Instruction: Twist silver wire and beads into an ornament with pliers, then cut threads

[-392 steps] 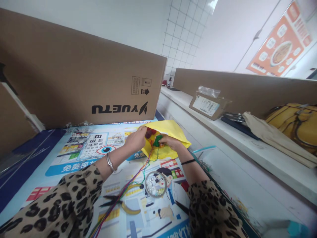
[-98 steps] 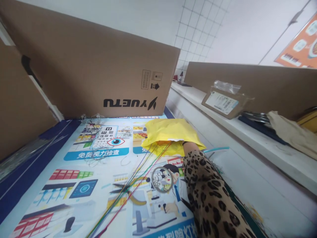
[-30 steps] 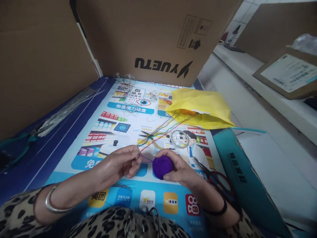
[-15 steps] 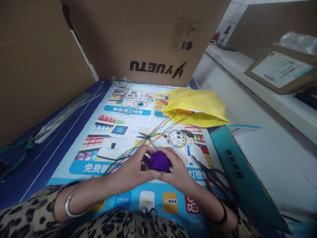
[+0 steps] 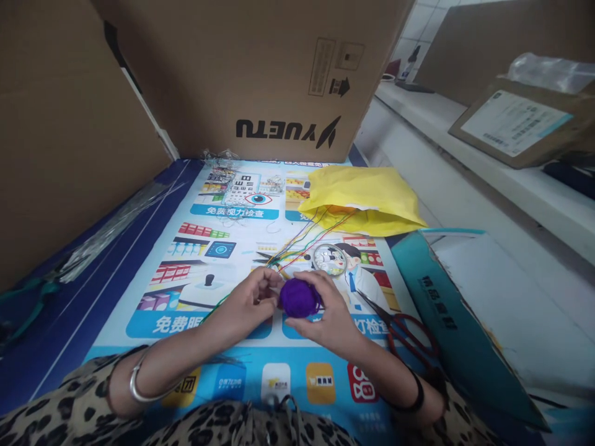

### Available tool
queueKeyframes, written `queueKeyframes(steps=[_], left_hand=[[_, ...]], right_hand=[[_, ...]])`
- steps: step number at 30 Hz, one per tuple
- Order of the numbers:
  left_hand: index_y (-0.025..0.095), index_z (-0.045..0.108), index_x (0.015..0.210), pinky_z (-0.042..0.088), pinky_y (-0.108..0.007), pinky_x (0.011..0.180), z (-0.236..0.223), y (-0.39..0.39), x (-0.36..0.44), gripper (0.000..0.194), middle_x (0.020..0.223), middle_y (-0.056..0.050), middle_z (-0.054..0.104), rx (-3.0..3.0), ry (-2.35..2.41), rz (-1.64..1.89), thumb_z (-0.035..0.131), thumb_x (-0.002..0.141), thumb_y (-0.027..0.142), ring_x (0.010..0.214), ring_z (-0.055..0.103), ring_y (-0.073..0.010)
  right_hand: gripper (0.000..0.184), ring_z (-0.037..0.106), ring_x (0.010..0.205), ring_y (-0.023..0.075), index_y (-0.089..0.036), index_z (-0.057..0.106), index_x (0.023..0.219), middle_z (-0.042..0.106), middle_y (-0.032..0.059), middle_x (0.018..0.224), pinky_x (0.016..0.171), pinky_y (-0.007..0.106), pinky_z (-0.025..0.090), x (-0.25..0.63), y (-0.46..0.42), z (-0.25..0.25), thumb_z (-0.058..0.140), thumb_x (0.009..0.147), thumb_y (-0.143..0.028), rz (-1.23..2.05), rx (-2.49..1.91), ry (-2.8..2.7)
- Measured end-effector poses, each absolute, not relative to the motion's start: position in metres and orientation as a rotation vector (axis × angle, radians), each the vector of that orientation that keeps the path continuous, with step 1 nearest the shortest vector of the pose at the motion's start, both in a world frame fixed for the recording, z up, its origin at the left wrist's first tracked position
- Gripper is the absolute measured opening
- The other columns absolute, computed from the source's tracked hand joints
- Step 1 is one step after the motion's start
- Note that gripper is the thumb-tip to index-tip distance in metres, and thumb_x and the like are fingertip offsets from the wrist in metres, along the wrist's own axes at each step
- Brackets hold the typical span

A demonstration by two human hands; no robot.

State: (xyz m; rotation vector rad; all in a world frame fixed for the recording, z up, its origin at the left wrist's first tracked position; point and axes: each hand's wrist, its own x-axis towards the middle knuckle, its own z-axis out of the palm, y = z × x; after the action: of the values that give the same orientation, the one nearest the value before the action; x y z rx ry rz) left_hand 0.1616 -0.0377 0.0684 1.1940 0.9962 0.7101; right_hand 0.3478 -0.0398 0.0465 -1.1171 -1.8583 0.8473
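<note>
A purple ball of yarn (image 5: 298, 298) sits in my right hand (image 5: 328, 310), its fingers and thumb curved around the ball from the right. At the ball's left side is my left hand (image 5: 253, 297), fingers curled in and pinched; whatever lies between them is too small to make out. Several coloured threads (image 5: 297, 241) run from the yellow bag (image 5: 362, 186) toward my left hand, which hides part of them. Beyond that hand, a pair of dark blades (image 5: 267, 257) lies by the threads. Scissors with red handles (image 5: 409, 334) rest to the right of my right hand.
A round clear disc (image 5: 330, 259) lies on the printed sheet. At right stands an open teal box (image 5: 437, 310). Large cardboard walls (image 5: 260, 74) enclose the back and left. Green-handled pliers (image 5: 37, 291) and bundled wires (image 5: 116, 232) are at left; tangled wire (image 5: 223, 161) lies behind.
My left hand has drawn off the ball to the left, its fingers now pinched together. The ball stays in my right hand. The view has shifted slightly.
</note>
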Motion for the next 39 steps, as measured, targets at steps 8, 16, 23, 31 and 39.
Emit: queueKeyframes(steps=[8,16,23,31,39], left_hand=[[0.017,0.046,0.08,0.043,-0.022,0.058,0.058,-0.034,0.159,0.024,0.083,0.0,0.046,1.394,1.016,0.697,0.051,0.086,0.04,0.07,0.046,-0.0112],[0.017,0.046,0.08,0.044,-0.024,0.057,0.065,-0.033,0.158,0.027,0.078,-0.001,0.05,1.311,1.024,0.708,0.045,0.088,0.043,0.065,0.047,-0.0116],[0.018,0.045,0.095,0.043,-0.023,0.058,0.068,-0.031,0.158,0.031,0.087,-0.002,0.052,1.267,1.015,0.65,0.054,0.083,0.045,0.073,0.051,-0.013],[0.021,0.042,0.113,0.044,-0.032,0.082,0.064,-0.035,0.164,0.046,0.109,-0.004,0.051,1.362,0.973,0.623,0.064,0.073,0.024,0.095,0.053,-0.0187],[0.021,0.044,0.103,0.047,-0.026,0.073,0.059,-0.036,0.165,0.045,0.1,-0.001,0.05,1.541,1.09,0.713,0.06,0.062,0.011,0.087,0.053,-0.0159]], right_hand=[[0.057,0.048,0.101,0.0245,-0.026,0.049,0.112,0.049,0.0067,0.105,0.089,0.04,0.042,0.345,-0.041,0.041,0.074,0.061,-0.03,0.766,-1.174,-1.891],[0.052,0.049,0.101,0.0226,-0.023,0.045,0.105,0.049,0.006,0.105,0.088,0.037,0.042,0.343,-0.04,0.037,0.07,0.06,-0.023,0.858,-1.093,-1.827],[0.066,0.051,0.104,0.023,-0.023,0.041,0.115,0.051,0.0074,0.112,0.089,0.038,0.042,0.345,-0.041,0.028,0.077,0.061,-0.035,0.93,-1.217,-1.823],[0.069,0.042,0.117,0.0238,-0.026,0.043,0.127,0.044,0.0087,0.122,0.1,0.039,0.036,0.349,-0.042,0.032,0.073,0.067,-0.043,0.924,-0.948,-1.907],[0.01,0.058,0.079,0.0148,-0.024,0.067,0.088,0.061,0.0018,0.081,0.071,0.028,0.047,0.353,-0.037,0.043,0.064,0.079,-0.025,0.851,-0.959,-1.744]])
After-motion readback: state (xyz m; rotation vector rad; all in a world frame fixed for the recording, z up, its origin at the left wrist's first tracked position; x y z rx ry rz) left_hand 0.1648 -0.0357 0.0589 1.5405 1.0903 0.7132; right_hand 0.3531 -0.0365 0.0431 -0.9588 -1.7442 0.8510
